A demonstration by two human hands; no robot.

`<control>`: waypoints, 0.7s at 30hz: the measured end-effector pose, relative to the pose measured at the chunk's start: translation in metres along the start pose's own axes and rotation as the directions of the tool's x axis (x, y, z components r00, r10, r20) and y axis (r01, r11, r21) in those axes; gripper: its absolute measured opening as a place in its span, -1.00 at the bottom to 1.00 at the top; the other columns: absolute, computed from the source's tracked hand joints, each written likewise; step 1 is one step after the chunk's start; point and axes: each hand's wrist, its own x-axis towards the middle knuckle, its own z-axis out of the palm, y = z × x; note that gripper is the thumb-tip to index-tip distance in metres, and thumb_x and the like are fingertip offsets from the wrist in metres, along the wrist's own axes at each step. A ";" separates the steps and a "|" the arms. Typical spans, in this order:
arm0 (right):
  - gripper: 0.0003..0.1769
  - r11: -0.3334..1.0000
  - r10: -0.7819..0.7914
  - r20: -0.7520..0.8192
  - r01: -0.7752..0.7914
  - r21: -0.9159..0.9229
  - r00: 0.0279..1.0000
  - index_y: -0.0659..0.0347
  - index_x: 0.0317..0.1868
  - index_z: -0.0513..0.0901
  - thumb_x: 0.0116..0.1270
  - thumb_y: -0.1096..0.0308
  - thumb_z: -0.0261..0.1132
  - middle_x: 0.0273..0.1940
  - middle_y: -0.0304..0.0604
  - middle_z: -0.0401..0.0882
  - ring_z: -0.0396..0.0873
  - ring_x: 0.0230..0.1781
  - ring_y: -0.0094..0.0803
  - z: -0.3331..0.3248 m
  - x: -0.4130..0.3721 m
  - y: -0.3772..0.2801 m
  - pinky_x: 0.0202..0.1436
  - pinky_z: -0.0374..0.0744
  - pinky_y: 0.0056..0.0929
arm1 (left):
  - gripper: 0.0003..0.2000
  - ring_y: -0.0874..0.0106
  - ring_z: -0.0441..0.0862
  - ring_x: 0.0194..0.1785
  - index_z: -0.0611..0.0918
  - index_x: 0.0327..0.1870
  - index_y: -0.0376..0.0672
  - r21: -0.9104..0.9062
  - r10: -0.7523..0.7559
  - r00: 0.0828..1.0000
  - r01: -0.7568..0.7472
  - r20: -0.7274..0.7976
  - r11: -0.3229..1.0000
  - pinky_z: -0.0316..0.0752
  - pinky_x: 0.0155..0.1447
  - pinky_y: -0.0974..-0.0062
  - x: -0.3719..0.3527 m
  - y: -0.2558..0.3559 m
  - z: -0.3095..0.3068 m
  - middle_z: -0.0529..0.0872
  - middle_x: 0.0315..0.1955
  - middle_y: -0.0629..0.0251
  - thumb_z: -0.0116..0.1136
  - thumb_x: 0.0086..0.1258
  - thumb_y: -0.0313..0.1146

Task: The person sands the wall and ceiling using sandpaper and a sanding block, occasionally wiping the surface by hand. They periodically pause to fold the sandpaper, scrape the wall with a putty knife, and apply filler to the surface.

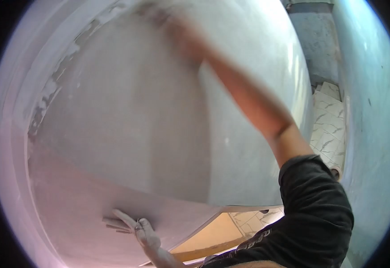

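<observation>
A smooth grey-white wall (114, 111) fills most of the head view. My right arm reaches up across it, and my right hand (181, 38) is smeared by motion near the top. A dark blur lies at its fingers; whether that is a held thing or only the fingers, I cannot make out. Lower down, my left hand (143, 230) rests against the pinkish-grey lower part of the wall, with its fingers stretched out and the thumb apart. It looks dusty, and nothing shows in its grasp.
Along the left runs a pale moulded border (18, 111), with a rough, flaking strip (47, 96) beside it. To the right, a narrow passage has a marble-patterned tile floor (329, 120) and a bluish wall (375, 111). A tan panel (212, 234) shows below.
</observation>
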 end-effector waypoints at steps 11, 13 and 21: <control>-0.42 0.695 0.696 -0.281 -0.522 0.495 0.661 0.30 0.17 0.52 0.56 0.08 -0.29 0.02 0.12 0.61 0.56 0.10 -0.15 -0.081 -0.181 0.065 0.27 0.44 -0.32 | -0.33 -0.10 -0.60 0.50 -0.10 0.52 -0.06 -0.006 0.013 1.000 -0.013 -0.009 1.000 -0.62 0.40 -0.15 0.003 -0.006 0.000 -0.43 0.48 -0.12 -0.22 0.43 -0.16; -0.53 0.994 0.102 -0.144 -0.107 -0.030 0.984 0.13 0.29 0.46 0.48 0.19 -0.10 0.34 -0.04 0.35 0.23 0.41 -0.15 -0.016 -0.285 0.025 0.49 0.10 -0.06 | -0.33 -0.10 -0.60 0.50 -0.10 0.52 -0.06 -0.004 0.011 1.000 -0.011 -0.002 1.000 -0.62 0.40 -0.16 0.003 -0.007 -0.001 -0.43 0.48 -0.12 -0.21 0.43 -0.16; -0.56 0.912 0.204 -0.258 -0.088 0.402 0.944 0.25 0.17 0.53 0.52 0.25 -0.19 0.09 0.01 0.58 0.56 0.09 -0.23 -0.029 -0.098 0.019 0.19 0.50 -0.27 | -0.33 -0.12 -0.61 0.49 -0.09 0.52 -0.06 -0.006 0.003 0.998 -0.003 0.062 1.000 -0.62 0.39 -0.18 -0.005 -0.009 0.004 -0.44 0.47 -0.14 -0.20 0.42 -0.18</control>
